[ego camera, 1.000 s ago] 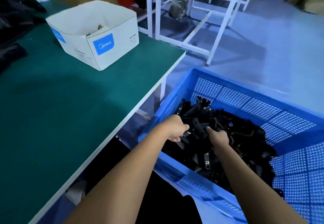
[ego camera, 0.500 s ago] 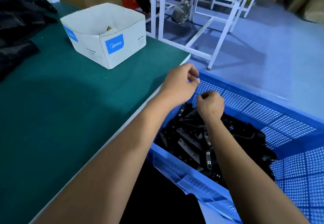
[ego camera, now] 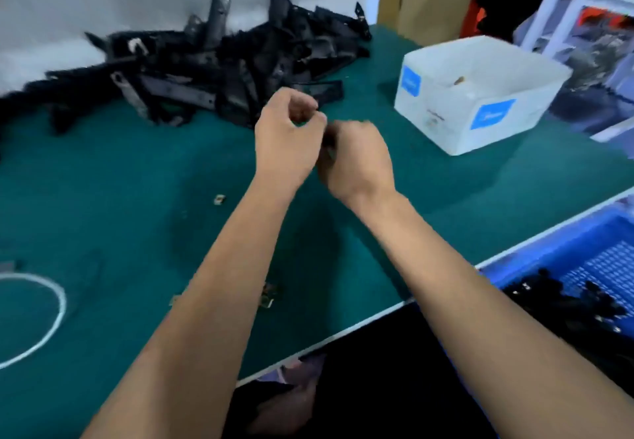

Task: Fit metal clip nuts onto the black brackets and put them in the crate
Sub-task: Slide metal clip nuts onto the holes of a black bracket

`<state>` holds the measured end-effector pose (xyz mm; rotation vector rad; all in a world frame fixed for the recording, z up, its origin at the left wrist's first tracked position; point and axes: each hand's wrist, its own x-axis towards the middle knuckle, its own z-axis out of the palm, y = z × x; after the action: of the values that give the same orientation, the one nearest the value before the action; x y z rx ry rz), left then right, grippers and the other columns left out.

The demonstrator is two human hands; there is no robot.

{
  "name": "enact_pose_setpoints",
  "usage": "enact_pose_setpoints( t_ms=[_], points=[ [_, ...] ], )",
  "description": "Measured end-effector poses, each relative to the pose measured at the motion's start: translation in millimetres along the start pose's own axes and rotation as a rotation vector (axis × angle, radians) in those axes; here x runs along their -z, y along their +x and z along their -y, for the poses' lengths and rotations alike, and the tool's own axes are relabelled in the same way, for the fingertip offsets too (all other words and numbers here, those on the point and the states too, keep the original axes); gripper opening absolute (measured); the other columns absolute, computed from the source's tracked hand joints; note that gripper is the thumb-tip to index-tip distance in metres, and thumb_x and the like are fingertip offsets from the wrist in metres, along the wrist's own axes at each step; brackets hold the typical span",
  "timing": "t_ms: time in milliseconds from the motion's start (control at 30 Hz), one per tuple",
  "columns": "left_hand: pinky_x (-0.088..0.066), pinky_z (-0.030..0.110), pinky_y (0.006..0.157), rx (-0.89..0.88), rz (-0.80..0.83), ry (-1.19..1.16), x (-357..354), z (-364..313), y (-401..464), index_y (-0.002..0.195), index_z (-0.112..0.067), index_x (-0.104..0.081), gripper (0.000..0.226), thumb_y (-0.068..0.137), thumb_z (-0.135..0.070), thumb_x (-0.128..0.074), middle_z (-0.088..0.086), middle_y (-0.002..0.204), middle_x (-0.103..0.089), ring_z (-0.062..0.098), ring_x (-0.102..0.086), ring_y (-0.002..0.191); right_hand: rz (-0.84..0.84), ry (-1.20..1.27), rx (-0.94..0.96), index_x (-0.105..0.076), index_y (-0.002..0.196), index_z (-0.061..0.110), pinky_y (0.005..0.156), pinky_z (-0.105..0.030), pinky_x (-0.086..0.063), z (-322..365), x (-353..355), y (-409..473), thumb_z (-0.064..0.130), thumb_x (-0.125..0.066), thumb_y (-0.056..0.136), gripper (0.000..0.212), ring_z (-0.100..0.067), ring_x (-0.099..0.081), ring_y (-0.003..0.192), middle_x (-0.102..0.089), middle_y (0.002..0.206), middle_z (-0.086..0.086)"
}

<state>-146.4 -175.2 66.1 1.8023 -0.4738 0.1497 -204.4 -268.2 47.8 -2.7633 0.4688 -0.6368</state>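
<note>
The black brackets (ego camera: 219,71) lie in a loose heap at the back of the green worktop (ego camera: 120,198), with finished ones showing in the blue crate (ego camera: 562,250) at the lower right, beyond the worktop's edge. They look like stiff, light moulded strips, probably best gripped mid-length so one end stays free for a clip. Metal clip nuts (ego camera: 219,199) lie scattered on the worktop, one left of the forearms and a few (ego camera: 269,296) nearer the person; being small and springy, they would likely slip from anything but a firm fingertip pinch on their flat sides. Both hands are raised together over the worktop, in front of the heap. The left hand (ego camera: 286,136) has its fingers (ego camera: 303,109) curled in toward the thumb as if pinching, though I cannot tell what, if anything, sits between them. The right hand (ego camera: 356,160) is curled, with something small and dark at its fingers; motion blur hides what it is. A white cardboard box (ego camera: 480,95) stands to the right.
</note>
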Motion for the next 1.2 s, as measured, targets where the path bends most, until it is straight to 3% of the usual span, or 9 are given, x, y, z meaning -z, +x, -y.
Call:
enact_pose_setpoints(
  t_ms=[167,300,433,600,733,833,933,1067,1200],
  points=[
    [-0.05,0.024,0.079,0.076,-0.233,0.26,106,67,8,0.097,-0.019,-0.063,0.009,0.089,-0.014,-0.067,-0.015,0.085,-0.062,0.004,-0.059,0.079,0.156,-0.013,0.223,-0.058,0.125,0.011,0.085,-0.044,-0.054,93,-54,26,0.008,-0.069,0.086,0.041,-0.036,-0.04,0.127,-0.052,0.124,-0.013],
    [-0.053,0.037,0.088,0.138,-0.388,0.276,157,104,4,0.098,-0.009,-0.066,0.012,0.086,-0.007,-0.066,-0.005,0.088,-0.064,0.013,-0.062,0.083,0.274,-0.055,0.297,-0.053,0.135,0.015,0.079,-0.041,-0.052,143,-88,51,0.008,-0.071,0.086,0.053,-0.038,-0.032,0.133,-0.04,0.138,-0.015],
    [-0.059,0.049,0.073,0.165,-0.556,0.104,168,112,8,0.089,-0.015,-0.059,0.007,0.084,-0.01,-0.061,-0.001,0.082,-0.064,0.031,-0.069,0.074,0.312,-0.118,0.348,-0.047,0.139,0.013,0.085,-0.044,-0.051,167,-117,77,-0.006,-0.065,0.082,0.063,-0.041,-0.025,0.137,-0.033,0.144,-0.019],
    [-0.056,0.034,0.074,0.072,-0.654,0.118,170,118,16,0.089,-0.011,-0.06,0.007,0.085,-0.005,-0.06,-0.011,0.078,-0.061,0.01,-0.063,0.072,0.375,-0.086,0.314,-0.032,0.152,0.018,0.097,-0.049,-0.043,197,-146,114,0.001,-0.059,0.087,0.073,-0.04,-0.022,0.141,-0.029,0.151,-0.017],
    [-0.043,0.008,0.07,0.106,-0.672,0.107,174,125,24,0.09,-0.007,-0.062,0.006,0.086,-0.004,-0.062,-0.013,0.078,-0.06,-0.008,-0.057,0.071,0.604,-0.118,0.329,-0.003,0.163,0.038,0.113,-0.057,-0.033,217,-157,139,0.001,-0.057,0.09,0.099,-0.043,0.0,0.154,0.005,0.171,-0.012],
    [-0.053,0.022,0.075,0.148,-0.678,0.077,175,128,26,0.091,-0.008,-0.064,0.006,0.086,-0.007,-0.062,-0.011,0.078,-0.062,-0.005,-0.058,0.07,0.667,-0.17,0.356,0.006,0.163,0.041,0.111,-0.055,-0.036,221,-154,147,0.002,-0.058,0.089,0.105,-0.044,-0.006,0.153,-0.003,0.172,-0.008],
    [-0.058,0.046,0.08,0.229,-0.675,0.012,176,129,26,0.091,-0.011,-0.065,0.007,0.085,-0.01,-0.062,-0.008,0.081,-0.064,0.016,-0.066,0.077,0.599,-0.151,0.396,0.002,0.164,0.035,0.108,-0.053,-0.041,218,-148,137,0.006,-0.058,0.091,0.099,-0.044,-0.02,0.145,-0.024,0.164,-0.008],
    [-0.057,0.052,0.085,0.315,-0.695,-0.084,181,128,27,0.088,-0.016,-0.062,0.007,0.081,-0.018,-0.059,-0.001,0.085,-0.066,0.031,-0.069,0.086,0.511,0.032,0.361,-0.012,0.163,0.019,0.108,-0.057,-0.041,207,-137,111,0.031,-0.067,0.095,0.088,-0.045,-0.019,0.146,-0.035,0.159,-0.006],
    [-0.057,0.048,0.092,0.454,-0.636,-0.119,187,129,27,0.1,-0.019,-0.059,0.027,0.083,-0.04,-0.059,-0.002,0.098,-0.067,0.023,-0.072,0.094,0.415,-0.064,0.35,-0.059,0.114,0.019,0.091,-0.048,-0.048,187,-126,81,0.071,-0.065,0.085,0.059,-0.036,-0.033,0.127,-0.046,0.114,-0.004]
  ],
)
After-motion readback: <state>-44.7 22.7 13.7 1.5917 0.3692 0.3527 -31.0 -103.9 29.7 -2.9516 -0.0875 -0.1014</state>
